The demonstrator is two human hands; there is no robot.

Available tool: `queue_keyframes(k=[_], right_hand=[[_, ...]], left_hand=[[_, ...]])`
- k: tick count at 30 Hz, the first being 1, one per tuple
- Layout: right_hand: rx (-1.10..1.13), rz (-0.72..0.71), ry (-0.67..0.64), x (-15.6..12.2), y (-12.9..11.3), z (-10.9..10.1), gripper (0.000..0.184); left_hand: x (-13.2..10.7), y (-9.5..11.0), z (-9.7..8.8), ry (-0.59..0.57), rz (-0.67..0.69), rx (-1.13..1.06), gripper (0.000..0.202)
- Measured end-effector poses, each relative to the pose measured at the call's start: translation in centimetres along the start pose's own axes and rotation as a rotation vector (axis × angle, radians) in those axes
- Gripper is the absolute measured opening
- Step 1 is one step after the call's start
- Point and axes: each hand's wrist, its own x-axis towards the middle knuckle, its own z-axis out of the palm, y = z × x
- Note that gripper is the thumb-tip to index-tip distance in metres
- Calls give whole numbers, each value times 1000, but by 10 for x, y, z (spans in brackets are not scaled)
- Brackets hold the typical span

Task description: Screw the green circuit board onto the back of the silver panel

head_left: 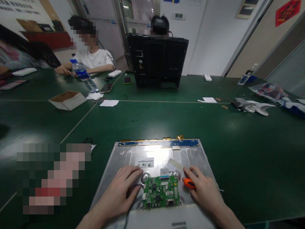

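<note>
A silver metal display panel point(195, 159) lies flat on the green table in front of me, back side up. A small green circuit board point(160, 191) sits on its near half. My left hand point(119, 194) rests on the panel just left of the board, fingers curled down beside a thin grey cable point(133, 194). My right hand point(205, 190) lies to the right of the board, closed on an orange-handled tool point(189, 183) whose tip points at the board's right edge. A blue strip board point(158, 143) runs along the panel's far edge.
A black monitor frame point(157, 62) stands upright across the table, a person behind it. Another person sits at the far left by a water bottle point(83, 76), phones and a cardboard box point(68, 100). Paper slips, bags and cloth lie at the right.
</note>
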Motion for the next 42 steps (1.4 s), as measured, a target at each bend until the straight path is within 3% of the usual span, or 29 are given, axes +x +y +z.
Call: queue_keyframes(k=[10,17,23,31,42], right_hand=[[17,-146,-99,7,6,-8,69],[14,-231,-28,6,17,17,75],[14,-262,28,5,23,28,74],[6,-106,149,-1,8,20,62],[16,91,141,2,-3,3,43]], left_hand=[[-11,-2,2,4,20,130,38],[-13,-1,0,48,49,160,38],[-10,4,-3,12,8,151,37],[-9,0,4,62,11,91,33],[2,-2,12,73,61,79,33]])
